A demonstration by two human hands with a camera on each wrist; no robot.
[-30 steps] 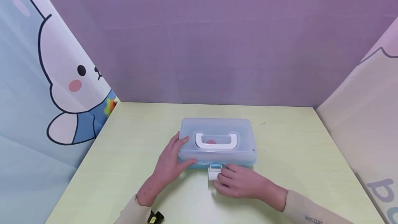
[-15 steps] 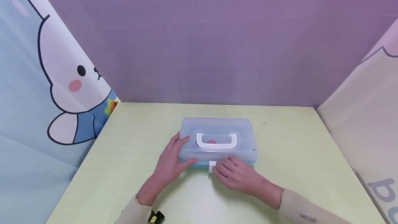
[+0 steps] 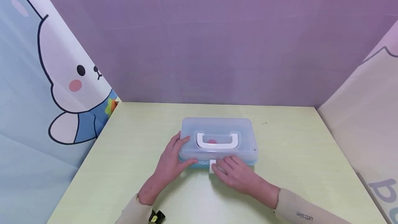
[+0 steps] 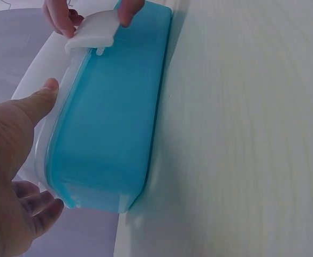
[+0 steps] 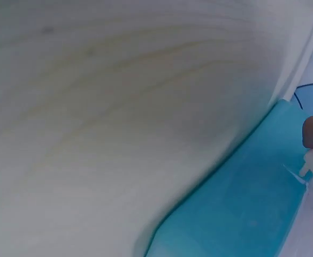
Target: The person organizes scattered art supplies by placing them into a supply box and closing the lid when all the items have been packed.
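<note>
On the table sits a plastic storage box (image 3: 186,122) with a translucent lid and a blue base (image 4: 105,123). Its lid is down, and a white carry handle (image 3: 217,146) lies folded flat on top. My left hand (image 3: 169,160) grips the box's left end, thumb on the lid's front edge and fingers round the side. My right hand (image 3: 236,175) pinches the white latch (image 4: 94,31) at the front middle, thumb below and fingers above. In the left wrist view the latch stands tilted out over the seam. Only part of the right hand shows in the right wrist view.
The pale table (image 3: 140,124) runs back to a purple backdrop (image 3: 217,44). Printed cloths with a cartoon rabbit (image 3: 68,89) and lettering hang at the sides. A small black object (image 3: 157,217) sits by the left sleeve. Something pink (image 3: 212,141) shows through the lid.
The right hand has moved up and slightly forward, swinging the latch up from hanging low to up against the lid's front edge. The left hand has stayed in place on the box.
</note>
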